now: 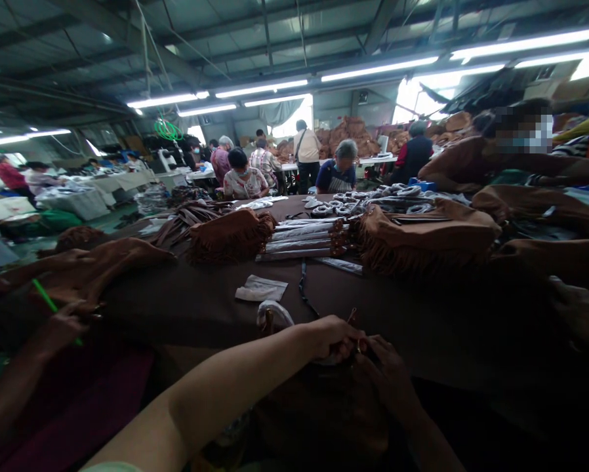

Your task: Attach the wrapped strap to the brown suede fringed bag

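A brown bag (324, 413) lies at the near edge of the table in front of me, mostly in shadow. Above its top curves a white-wrapped handle (275, 311). My left hand (336, 337) reaches across to the bag's upper right and is closed, pinching a small gold-coloured metal fitting (359, 346). Against it on the right side, my right hand (385, 370) is closed at the same fitting, its fingertips touching or nearly touching those of the left. What the fitting is attached to is hidden by the fingers and the dark.
Ahead lie white-wrapped straps (302, 237), fringed brown bags (422, 229) and a small plastic packet (262, 288). At left, a co-worker's hand (61, 331) is beside a green stick (44, 295); another person's hand (582, 311) is at right. Several people work beyond.
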`<state>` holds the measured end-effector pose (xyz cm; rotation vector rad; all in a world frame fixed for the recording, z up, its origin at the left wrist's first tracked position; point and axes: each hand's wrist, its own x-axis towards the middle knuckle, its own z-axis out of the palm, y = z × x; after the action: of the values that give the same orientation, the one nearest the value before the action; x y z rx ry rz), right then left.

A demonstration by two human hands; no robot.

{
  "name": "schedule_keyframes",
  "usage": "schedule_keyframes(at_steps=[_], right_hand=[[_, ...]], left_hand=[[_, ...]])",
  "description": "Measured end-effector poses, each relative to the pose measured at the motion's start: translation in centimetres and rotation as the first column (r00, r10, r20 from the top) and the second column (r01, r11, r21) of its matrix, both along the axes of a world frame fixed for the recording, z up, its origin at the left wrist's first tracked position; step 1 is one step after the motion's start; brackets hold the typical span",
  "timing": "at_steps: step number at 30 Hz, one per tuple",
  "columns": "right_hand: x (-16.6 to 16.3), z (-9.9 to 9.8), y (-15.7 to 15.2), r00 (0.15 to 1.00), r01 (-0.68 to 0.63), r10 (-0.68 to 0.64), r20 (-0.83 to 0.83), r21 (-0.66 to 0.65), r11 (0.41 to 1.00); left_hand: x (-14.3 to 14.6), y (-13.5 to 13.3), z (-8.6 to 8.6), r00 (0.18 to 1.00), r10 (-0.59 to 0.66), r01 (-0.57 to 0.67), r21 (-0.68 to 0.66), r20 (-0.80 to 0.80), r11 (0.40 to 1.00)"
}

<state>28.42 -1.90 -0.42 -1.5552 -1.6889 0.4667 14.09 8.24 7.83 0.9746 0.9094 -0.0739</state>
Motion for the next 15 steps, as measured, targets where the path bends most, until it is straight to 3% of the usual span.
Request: schedule_keyframes(at_steps=[2,10,15], right_hand=[[0.1,-0.1,0.1,1.000,-0.011,0.011,-0.009,-0.015,1.000],[-0.6,0.3,0.2,0.999,0.030,-0.030,-0.009,0.009,0.999],[-0.5,0.0,0.4,0.997,0.077,-0.077,-0.014,0.020,0.997]], left_hand=[[-0.3,-0.2,0.0,1.000,0.021,-0.020,-0.043,0.023,0.999],[-0.6,-0.7,-0.4,0.995,0.068,-0.072,0.047,0.071,0.996],[-0.6,-1.7,-1.3,0.973,0.112,-0.142,0.142,0.203,0.980]])
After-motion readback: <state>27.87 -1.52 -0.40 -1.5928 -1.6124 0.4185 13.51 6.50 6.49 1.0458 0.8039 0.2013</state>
